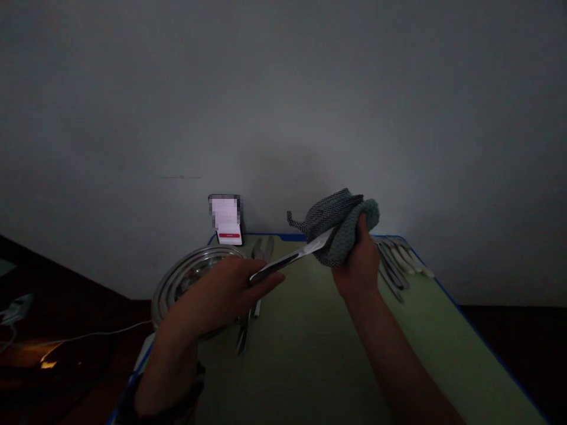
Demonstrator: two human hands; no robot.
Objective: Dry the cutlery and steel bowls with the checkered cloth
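My left hand (225,292) is closed on the handle of a shiny metal table knife (283,260), which slants up to the right above the table. The far end of the blade is hidden in a grey-green cloth (336,227). Bunched around that end, the cloth is gripped by my right hand (361,262), with the thumb pressed on top. A loop of the cloth sticks out to the left. Beneath and beside my left wrist stands a round metal bowl (166,286), partly covered by the hand; shiny pieces inside it are too dim to name.
A lit phone (228,221) leans against the wall behind the bowl. Several pieces of cutlery (263,251) lie beside the bowl. More metal cutlery (392,268) and white-handled pieces (410,260) lie at the right. The green table (305,342) has a blue edge.
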